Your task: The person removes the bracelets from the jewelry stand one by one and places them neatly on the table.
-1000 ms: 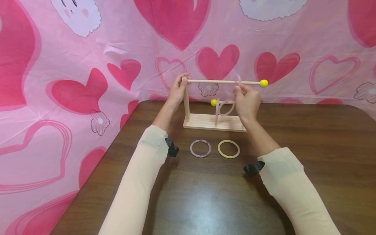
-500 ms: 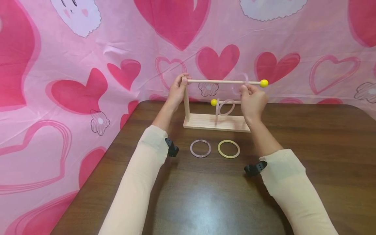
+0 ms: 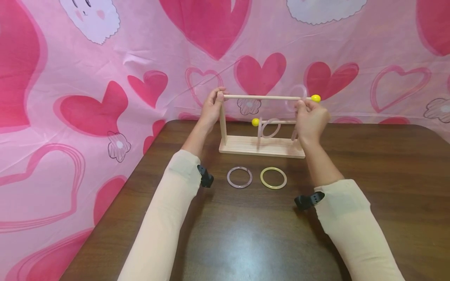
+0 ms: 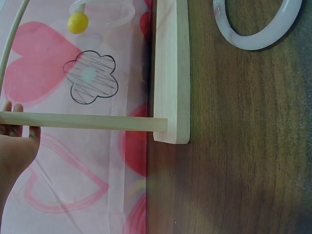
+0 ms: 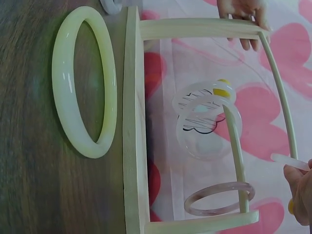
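Fingers, right hand (image 3: pixel 313 119): pinching translucent whitish ring (image 5: pixel 281 159) around slim pale-wood rod (image 3: pixel 263 97).
Left hand (image 3: pixel 211 111): gripping upright pale-wood post (image 3: pixel 223 124).

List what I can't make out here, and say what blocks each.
Head: the upper part of the right post, behind the right hand.
Head: the full outline of the held ring, faint against the pink cloth.
Right wrist: most of the upper ball, behind the same hand.
Left wrist: part of a table ring, cut off by the top edge.
Left wrist: some of the left hand, behind the left post.
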